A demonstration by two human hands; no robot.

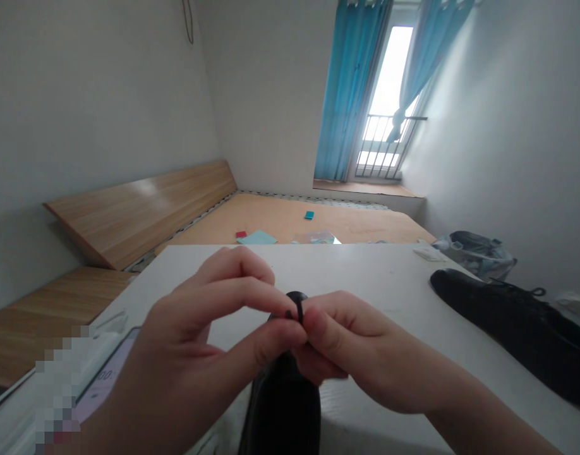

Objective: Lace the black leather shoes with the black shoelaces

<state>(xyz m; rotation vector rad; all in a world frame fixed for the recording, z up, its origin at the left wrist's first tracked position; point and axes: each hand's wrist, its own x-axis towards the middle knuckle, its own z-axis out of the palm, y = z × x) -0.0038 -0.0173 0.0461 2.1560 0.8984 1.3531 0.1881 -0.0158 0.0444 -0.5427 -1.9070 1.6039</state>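
A black leather shoe (283, 404) stands on the white table (366, 272) with its toe toward me and its top rising between my hands. My left hand (214, 322) pinches a thin black shoelace (299, 309) between thumb and fingertips. My right hand (347, 341) grips the same lace from the other side, its fingertips close to my left hand's. The hands hide the shoe's eyelets and most of the lace. A second black shoe (503, 322) lies on its side at the right of the table, with its own lace showing.
A tablet (105, 385), partly blurred out, lies at the table's left edge. A small white packet (429, 254) sits at the far edge, and a plastic bag (474, 253) stands beyond the right corner. Behind the table is a wooden bed platform (290, 218) holding small papers.
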